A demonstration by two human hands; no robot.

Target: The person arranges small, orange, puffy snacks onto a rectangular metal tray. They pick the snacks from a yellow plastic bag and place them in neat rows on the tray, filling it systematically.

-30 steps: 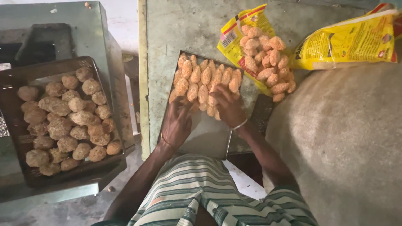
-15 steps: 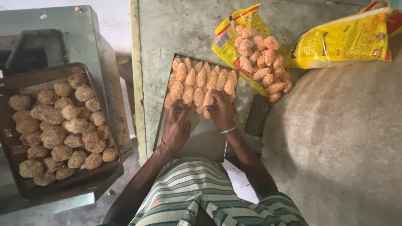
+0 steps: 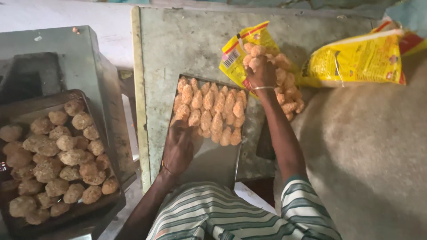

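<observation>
1. A big grey sack [image 3: 369,169] fills the right side, hemming in the right arm.
2. The stone bench [image 3: 187,44] carries a metal tray [image 3: 213,162], half-lined with crumbed orange pieces [image 3: 209,111].
3. The left hand [image 3: 179,149] lies open, flat on the tray beside the rows.
4. The right hand [image 3: 262,73] is clenched on loose pieces heaped over a yellow packet [image 3: 242,49]; they look light and crumbly, best pinched gently at their middles.

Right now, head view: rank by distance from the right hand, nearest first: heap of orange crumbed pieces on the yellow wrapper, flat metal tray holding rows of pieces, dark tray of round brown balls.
1. Heap of orange crumbed pieces: under the right hand.
2. Flat metal tray: centre, by the left hand.
3. Dark tray of round brown balls: far left.
</observation>
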